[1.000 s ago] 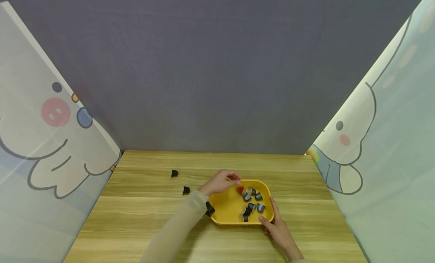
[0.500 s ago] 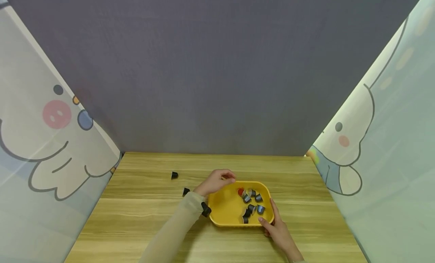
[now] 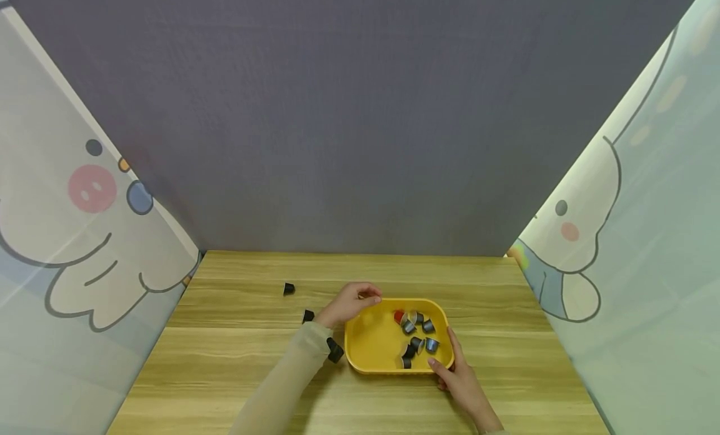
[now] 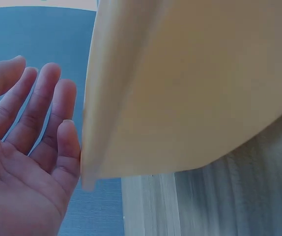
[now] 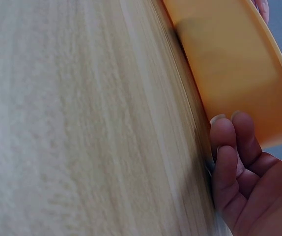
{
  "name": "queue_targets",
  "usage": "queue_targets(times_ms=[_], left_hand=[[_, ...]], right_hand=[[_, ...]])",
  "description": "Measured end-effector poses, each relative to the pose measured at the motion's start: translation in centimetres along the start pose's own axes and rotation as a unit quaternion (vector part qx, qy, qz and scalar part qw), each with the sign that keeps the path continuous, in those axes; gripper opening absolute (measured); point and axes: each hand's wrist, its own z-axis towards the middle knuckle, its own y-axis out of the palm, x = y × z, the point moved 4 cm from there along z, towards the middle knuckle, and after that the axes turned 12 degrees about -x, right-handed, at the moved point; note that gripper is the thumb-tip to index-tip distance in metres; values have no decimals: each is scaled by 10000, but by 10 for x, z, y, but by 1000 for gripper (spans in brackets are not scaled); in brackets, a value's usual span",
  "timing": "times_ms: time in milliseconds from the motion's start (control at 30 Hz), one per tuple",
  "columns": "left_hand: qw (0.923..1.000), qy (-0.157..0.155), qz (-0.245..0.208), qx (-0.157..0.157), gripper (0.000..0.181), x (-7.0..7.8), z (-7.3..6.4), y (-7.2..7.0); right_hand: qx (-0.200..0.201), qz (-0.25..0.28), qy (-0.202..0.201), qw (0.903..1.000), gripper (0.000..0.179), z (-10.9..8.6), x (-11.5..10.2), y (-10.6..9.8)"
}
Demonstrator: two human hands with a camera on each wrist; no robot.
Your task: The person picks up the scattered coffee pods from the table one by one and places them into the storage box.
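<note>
My right hand [image 3: 464, 385] grips the right end of a yellow plastic tray [image 3: 377, 370], thumb at the rim. In the right wrist view, the fingers [image 5: 223, 132] curl against the tray's outer wall [image 5: 234, 64]. At the back left rim, my left hand [image 3: 350, 304] holds nothing. The left wrist view shows its fingers [image 4: 40, 105] loosely bent, the little finger right beside a tan-yellow wall [image 4: 180, 98], seemingly the tray's. Several coffee capsules lie at the tray's right side, among them a red one [image 3: 399, 316], a grey-blue one [image 3: 431, 345] and a black one [image 3: 409, 351].
On the wooden table [image 3: 225, 360], left of the tray, lie a black capsule [image 3: 289, 289], another black capsule [image 3: 308, 315] by the left wrist, and a black object [image 3: 335, 351] partly behind the sleeve. A grey backdrop [image 3: 349, 141] stands behind, with cartoon-printed side panels.
My left hand has moved left along the tray's back rim, away from the red capsule, uncovering more of the tray's back left. The right hand and the tray have stayed about where they were.
</note>
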Motion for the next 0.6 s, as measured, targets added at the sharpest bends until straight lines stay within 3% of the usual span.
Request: queue_targets(times_ms=[367,600], left_hand=[[9997,-48,-222,73,30,-4,-8,0],[9999,-28,-87,139,33,-6,-15,-6]], right_hand=[[-2,-12,-18,10000,90,0,1,1],[-2,16,-55,10000,90,2,3,-1]])
